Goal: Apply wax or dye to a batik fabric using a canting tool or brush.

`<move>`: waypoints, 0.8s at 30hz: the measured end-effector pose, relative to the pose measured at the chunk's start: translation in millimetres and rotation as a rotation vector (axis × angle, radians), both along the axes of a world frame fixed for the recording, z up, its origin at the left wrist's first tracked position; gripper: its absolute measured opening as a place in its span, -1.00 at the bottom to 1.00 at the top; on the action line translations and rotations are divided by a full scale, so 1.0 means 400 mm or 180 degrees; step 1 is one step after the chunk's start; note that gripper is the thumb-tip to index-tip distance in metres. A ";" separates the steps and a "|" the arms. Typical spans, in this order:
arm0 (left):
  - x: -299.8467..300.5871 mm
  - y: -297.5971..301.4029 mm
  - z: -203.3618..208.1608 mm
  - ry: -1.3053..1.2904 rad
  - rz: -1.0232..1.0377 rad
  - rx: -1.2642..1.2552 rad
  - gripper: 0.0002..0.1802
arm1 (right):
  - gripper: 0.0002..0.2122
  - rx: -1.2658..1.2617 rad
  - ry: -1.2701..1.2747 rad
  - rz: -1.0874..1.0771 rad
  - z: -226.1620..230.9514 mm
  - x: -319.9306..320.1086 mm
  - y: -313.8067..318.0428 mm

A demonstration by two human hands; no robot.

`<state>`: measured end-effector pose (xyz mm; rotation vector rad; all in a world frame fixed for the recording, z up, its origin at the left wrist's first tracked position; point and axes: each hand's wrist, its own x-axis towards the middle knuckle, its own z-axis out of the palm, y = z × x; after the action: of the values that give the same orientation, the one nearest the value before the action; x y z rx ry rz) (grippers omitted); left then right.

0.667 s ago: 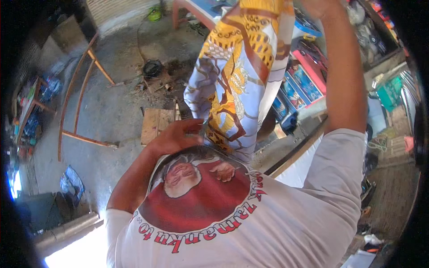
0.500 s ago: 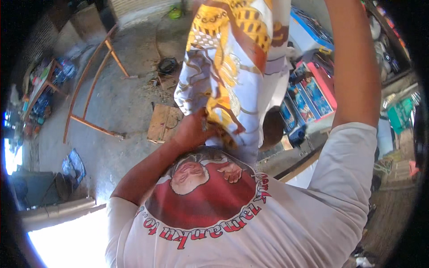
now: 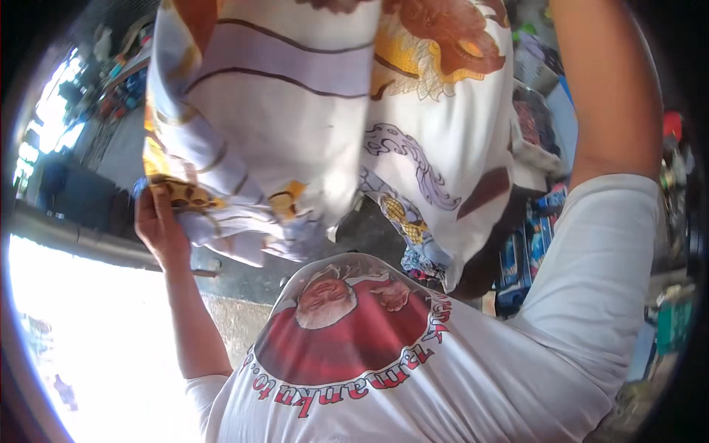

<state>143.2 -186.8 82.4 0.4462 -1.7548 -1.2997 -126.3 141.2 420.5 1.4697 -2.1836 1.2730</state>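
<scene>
A large white printed garment with yellow, brown and lavender patterns hangs spread out in front of my chest. A split runs down its middle, and its lower edge falls in loose folds. At the left edge of the cloth, my left hand is closed on the fabric, thumb and fingers pinching it near the lower corner. My right arm reaches up past the top of the picture, so the right hand is out of sight. The garment's upper part is cut off too.
Blue picture-fronted drawers and an open bin of dark items stand at the right. Farther right is a green object. A low ledge borders a bright opening at the left.
The garment has gone from a narrow hanging bunch to a wide spread. My left hand has moved from near my chest out to the left. The view has turned; the wooden frame is gone from it.
</scene>
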 end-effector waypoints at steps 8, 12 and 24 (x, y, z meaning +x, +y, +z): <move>0.176 0.109 0.088 0.0221 0.2677 -0.2587 -0.83 | -0.84 0.0098 -0.0089 0.0370 -0.040 -0.026 -0.087; 0.113 0.445 0.124 0.0421 -0.0743 -0.2034 -0.73 | -0.84 0.0083 -0.0031 0.0578 -0.058 -0.016 -0.114; -0.275 0.320 -0.583 -0.0969 -0.2257 -0.0901 -0.57 | -0.83 0.0167 -0.0031 0.0757 -0.115 -0.033 -0.185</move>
<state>33.1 -58.8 -150.6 -0.1789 -2.4420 -1.4642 -139.4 67.2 374.3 1.7919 -2.1129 1.3036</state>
